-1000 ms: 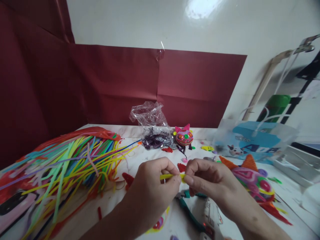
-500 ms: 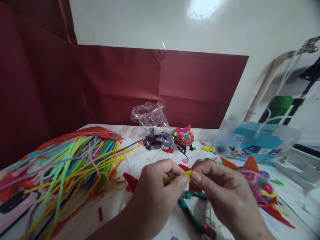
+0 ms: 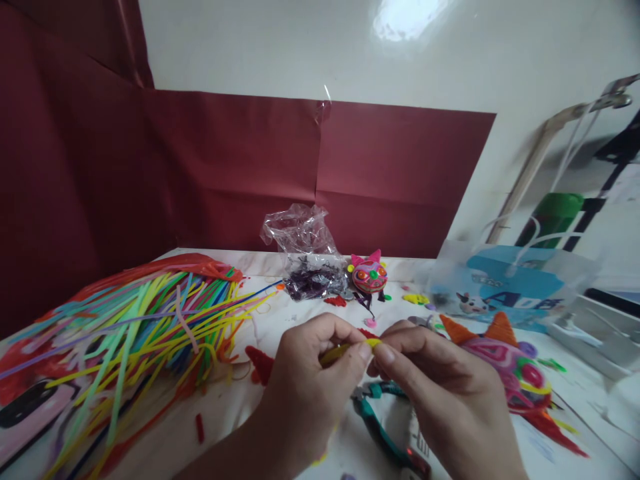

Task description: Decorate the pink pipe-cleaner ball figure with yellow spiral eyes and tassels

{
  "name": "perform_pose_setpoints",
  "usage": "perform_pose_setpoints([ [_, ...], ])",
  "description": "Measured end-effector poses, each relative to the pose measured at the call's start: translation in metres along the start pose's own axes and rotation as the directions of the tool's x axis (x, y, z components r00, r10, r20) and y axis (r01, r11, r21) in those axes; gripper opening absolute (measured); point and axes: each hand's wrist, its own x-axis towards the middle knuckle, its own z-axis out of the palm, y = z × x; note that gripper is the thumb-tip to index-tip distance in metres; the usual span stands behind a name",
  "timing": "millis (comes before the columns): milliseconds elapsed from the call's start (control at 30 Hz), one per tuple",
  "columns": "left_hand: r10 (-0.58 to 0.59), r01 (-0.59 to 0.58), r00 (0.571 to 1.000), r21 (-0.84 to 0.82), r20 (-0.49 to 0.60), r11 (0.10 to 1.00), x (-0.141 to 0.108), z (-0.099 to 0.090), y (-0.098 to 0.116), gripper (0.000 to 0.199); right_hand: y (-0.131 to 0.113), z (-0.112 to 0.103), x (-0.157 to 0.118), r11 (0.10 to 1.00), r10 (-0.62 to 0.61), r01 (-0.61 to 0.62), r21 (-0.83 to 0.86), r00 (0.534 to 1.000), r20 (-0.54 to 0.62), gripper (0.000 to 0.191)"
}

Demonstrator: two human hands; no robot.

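Left hand [image 3: 313,383] and right hand [image 3: 443,387]: grip pinched on yellow strip [image 3: 374,343], lower center; right's contact half-hidden, probably holding. Uneven pull could slip it.

White table [image 3: 225,408], colourful pipe cleaners [image 3: 136,321], green-handled pliers [image 3: 373,421], perhaps a phone [image 3: 36,419]

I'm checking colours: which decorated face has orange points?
The face at right, partly hidden by the right hand: its points are orange. The smaller-looking face beside the clear plastic bag has pink ones.
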Motion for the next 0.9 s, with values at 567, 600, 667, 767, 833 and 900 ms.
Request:
perform_pose_setpoints([
  [567, 0.206, -0.321, 0.943, 0.558, 0.260, 0.766, 0.001, -0.015, 0.008, 0.015, -0.022, -0.017, 0.008, 0.838, 0.058, 0.188, -0.512, 0.903, 0.426, 0.024],
  [600, 0.187, -0.333, 0.936, 0.581, 0.297, 0.743, 0.000, -0.016, 0.008, 0.015, -0.023, -0.019, 0.008, 0.820, 0.090, 0.202, -0.535, 0.878, 0.470, 0.023],
  [667, 0.159, -0.337, 0.931, 0.604, 0.330, 0.722, -0.001, -0.017, 0.009, 0.015, -0.022, -0.020, 0.008, 0.813, 0.090, 0.234, -0.533, 0.854, 0.513, 0.022],
  [767, 0.154, -0.300, 0.944, 0.561, 0.292, 0.771, -0.001, -0.016, 0.011, 0.015, -0.021, -0.016, 0.009, 0.866, 0.003, 0.233, -0.442, 0.882, 0.471, 0.025],
  [833, 0.156, -0.252, 0.962, 0.499, 0.226, 0.829, 0.000, -0.015, 0.013, 0.014, -0.020, -0.013, 0.010, 0.905, -0.054, 0.208, -0.370, 0.921, 0.386, 0.029],
  [900, 0.136, -0.191, 0.978, 0.423, 0.157, 0.886, 0.000, -0.013, 0.014, 0.014, -0.020, -0.009, 0.011, 0.930, -0.087, 0.185, -0.317, 0.950, 0.300, 0.030],
])
